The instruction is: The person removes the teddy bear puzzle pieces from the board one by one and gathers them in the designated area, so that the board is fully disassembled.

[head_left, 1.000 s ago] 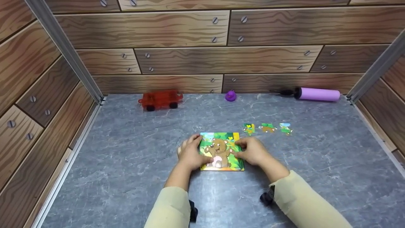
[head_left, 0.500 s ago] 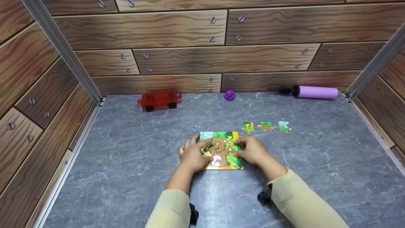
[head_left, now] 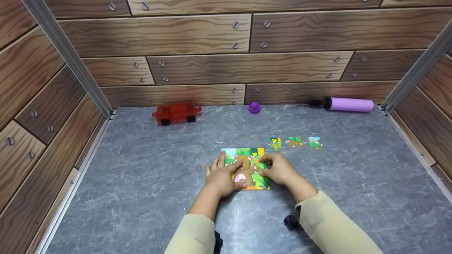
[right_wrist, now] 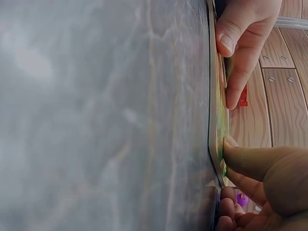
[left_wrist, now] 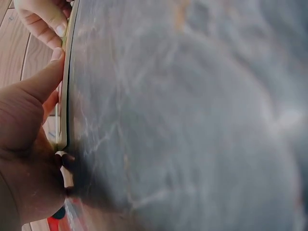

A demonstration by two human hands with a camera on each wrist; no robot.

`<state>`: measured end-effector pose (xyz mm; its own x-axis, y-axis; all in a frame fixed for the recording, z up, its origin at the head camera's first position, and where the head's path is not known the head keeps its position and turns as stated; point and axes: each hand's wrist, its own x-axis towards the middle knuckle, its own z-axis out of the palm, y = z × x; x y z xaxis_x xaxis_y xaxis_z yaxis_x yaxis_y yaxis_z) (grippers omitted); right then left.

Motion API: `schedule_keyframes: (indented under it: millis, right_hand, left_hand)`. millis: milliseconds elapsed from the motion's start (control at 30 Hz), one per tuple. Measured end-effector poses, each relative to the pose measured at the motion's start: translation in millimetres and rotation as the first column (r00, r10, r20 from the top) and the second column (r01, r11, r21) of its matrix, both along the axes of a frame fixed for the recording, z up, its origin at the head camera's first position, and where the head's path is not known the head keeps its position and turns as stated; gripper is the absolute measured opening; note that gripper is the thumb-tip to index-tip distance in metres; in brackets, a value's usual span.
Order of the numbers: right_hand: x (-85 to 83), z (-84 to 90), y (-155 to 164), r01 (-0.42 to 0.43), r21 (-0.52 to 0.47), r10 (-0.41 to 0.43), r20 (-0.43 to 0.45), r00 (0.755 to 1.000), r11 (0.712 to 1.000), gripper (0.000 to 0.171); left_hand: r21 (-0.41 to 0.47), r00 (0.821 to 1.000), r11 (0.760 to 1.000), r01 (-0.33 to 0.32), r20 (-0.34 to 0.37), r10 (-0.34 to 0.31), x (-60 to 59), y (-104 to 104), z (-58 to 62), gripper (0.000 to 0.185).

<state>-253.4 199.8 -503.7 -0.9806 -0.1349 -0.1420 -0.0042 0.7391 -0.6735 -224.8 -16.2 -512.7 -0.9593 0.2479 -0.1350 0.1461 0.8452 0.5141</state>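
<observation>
A jigsaw puzzle (head_left: 260,182) with a brown bear on green lies flat in the middle of the grey table. My left hand (head_left: 219,180) lies over its left side, with thumb and forefinger stretched onto the bear and the other fingers along the left edge. At the right side of the puzzle, my right hand (head_left: 281,169) grips with thumb and forefinger bent onto the picture, a small gap between the tips. In the right wrist view, the other fingers (right_wrist: 227,208) are curled beside the board's edge. Three loose puzzle pieces (head_left: 295,142) lie in a row behind the right hand.
Along the back wall (head_left: 197,35) stand a red toy wagon (head_left: 177,113) at left, a small purple duck (head_left: 254,107) in the middle and a lilac hand pump (head_left: 349,104) at right. Wood-patterned panels enclose the table (head_left: 141,176) at the back and sides.
My left hand has slid rightward over the puzzle, its forefinger now stretched across the bear's face. My right hand keeps its place on the right side. The loose pieces have not moved.
</observation>
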Motion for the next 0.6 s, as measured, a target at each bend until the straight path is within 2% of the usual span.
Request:
schedule_keyframes:
  millis: [400, 600]
  right_hand:
    - [3.7, -1.7, -4.2, 0.036, -0.021, -0.037, -0.011, 0.999, 0.999, 0.034]
    - [7.6, -0.9, -7.0, 0.054, 0.003, -0.054, -0.051, 0.997, 0.999, 0.035]
  left_hand:
    - [0.013, 1.000, 1.000, -0.027, -0.002, 0.027, 0.4, 2.0, -0.4, 0.076]
    - [0.029, 0.999, 0.999, -0.035, -0.009, 0.035, 0.4, 1.7, -1.2, 0.076]
